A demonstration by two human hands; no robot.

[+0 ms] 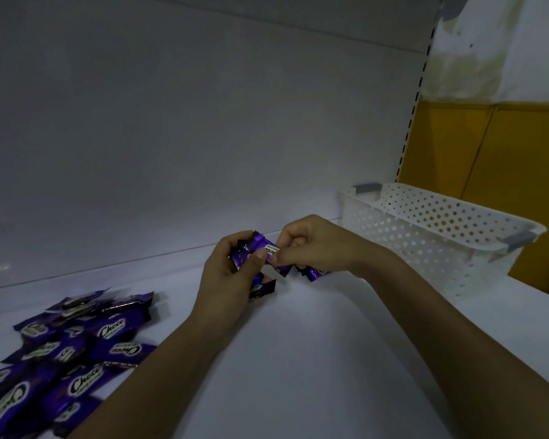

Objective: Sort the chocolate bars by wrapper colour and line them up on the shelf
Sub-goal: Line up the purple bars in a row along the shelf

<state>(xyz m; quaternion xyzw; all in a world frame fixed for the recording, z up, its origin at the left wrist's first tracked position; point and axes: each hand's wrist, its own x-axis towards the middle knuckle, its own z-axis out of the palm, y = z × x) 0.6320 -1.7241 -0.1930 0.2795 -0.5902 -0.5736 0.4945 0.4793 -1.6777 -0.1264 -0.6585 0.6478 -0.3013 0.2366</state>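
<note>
Left hand: the left hand (pixel 232 277) is gripping a small bundle of purple foil-wrapped chocolate bars (pixel 254 245), fingers curling round it, just above the white shelf (pixel 298 359).
Right hand: the right hand (pixel 311 245) is pinching one bar's end in that bundle.
Pile: a loose heap of purple bars (pixel 76 346) is lying jumbled at near left.
Basket: a white perforated plastic basket (pixel 441 236) is standing at right.
Progress: seemingly early; no lined-up row is showing yet.
</note>
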